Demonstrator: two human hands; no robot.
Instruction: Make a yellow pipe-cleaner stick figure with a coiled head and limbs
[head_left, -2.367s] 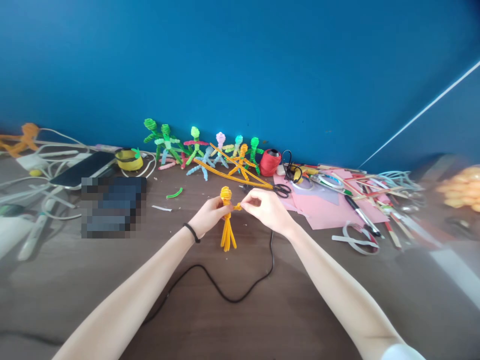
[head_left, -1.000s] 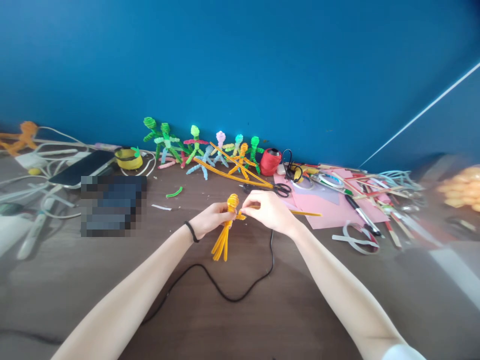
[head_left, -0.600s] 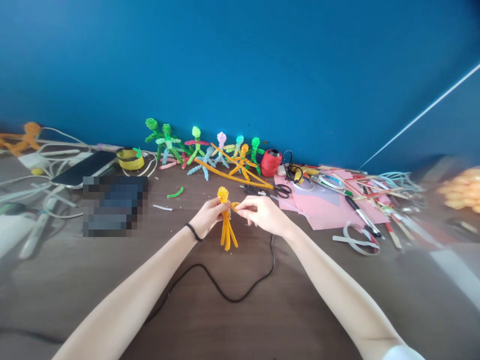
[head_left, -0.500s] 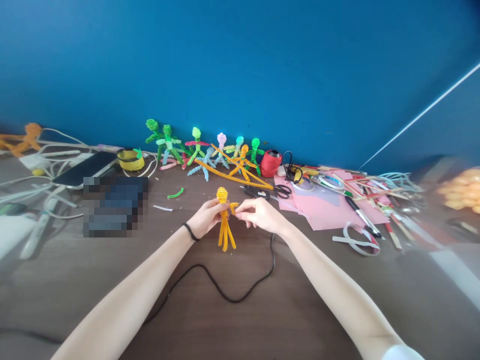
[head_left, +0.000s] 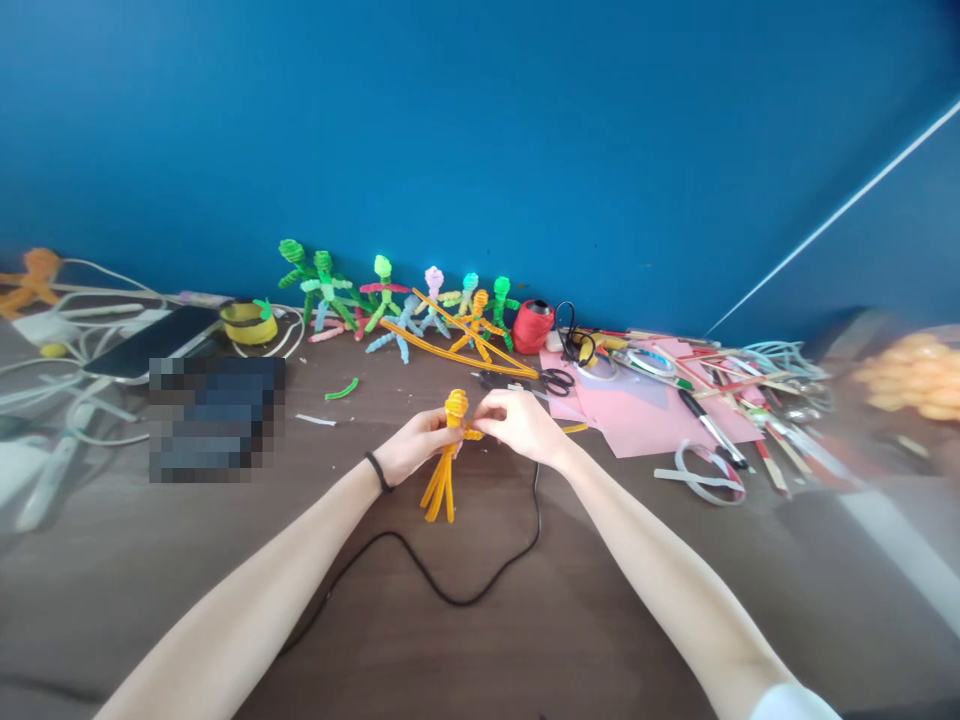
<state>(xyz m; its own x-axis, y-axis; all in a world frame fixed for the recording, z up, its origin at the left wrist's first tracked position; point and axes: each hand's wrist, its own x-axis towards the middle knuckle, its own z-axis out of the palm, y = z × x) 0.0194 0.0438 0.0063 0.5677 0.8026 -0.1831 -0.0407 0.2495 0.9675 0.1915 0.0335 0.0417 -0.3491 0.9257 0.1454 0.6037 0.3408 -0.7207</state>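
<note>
An orange pipe-cleaner figure (head_left: 448,455) with a coiled round head and several long hanging strands is held above the brown table (head_left: 480,620). My left hand (head_left: 411,446) pinches it just under the head. My right hand (head_left: 519,424) is closed on a short orange strand that sticks out at the figure's right side. A black band sits on my left wrist.
A row of finished pipe-cleaner figures (head_left: 390,295) leans on the blue wall. Red thread spool (head_left: 531,326), black scissors (head_left: 544,380), pink paper (head_left: 637,410), pens and sticks lie right. A black cable (head_left: 450,590) loops below my hands. A phone (head_left: 142,342), white cables and yellow tape (head_left: 247,322) lie left.
The figure's strands have swung from hanging straight to slanting left. My right hand has come closer over the side strand, and the view has shifted slightly.
</note>
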